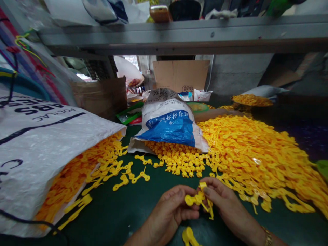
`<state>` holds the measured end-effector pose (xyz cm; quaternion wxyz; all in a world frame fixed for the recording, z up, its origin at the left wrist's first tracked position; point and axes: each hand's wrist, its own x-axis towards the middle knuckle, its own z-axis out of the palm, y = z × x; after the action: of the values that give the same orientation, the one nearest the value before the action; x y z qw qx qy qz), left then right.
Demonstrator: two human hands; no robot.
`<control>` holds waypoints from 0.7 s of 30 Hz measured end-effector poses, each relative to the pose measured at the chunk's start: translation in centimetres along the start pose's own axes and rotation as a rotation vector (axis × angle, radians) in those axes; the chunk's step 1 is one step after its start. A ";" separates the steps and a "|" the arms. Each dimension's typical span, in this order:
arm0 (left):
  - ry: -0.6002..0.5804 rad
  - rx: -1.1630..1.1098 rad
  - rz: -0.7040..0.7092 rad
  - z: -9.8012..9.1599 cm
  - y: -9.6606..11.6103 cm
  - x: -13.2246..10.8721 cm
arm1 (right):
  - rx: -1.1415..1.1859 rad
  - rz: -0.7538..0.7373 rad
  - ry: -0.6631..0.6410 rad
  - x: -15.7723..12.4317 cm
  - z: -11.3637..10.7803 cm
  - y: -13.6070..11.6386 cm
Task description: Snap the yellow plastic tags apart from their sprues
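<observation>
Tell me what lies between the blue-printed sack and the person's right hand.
In the head view, spilled yellow plastic pieces lie just below the blue-printed sack, then a stretch of green work mat before the right hand.

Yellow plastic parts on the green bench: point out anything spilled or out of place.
The white woven sack lies on its side, with yellow plastic parts spilling from its mouth onto the green work surface. The blue-and-white sack also slumps over, parts loose around its open end.
</observation>
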<state>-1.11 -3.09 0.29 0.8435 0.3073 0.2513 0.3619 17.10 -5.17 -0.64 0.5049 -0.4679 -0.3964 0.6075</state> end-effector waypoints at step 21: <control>0.308 0.893 0.313 0.8 -0.2 -0.3 | -0.406 -0.078 -0.101 -1.0 0.7 0.3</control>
<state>-0.62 -3.70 0.73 0.5182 0.6155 0.4543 0.3825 16.40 -6.23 -0.59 0.4031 -0.5132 -0.5532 0.5178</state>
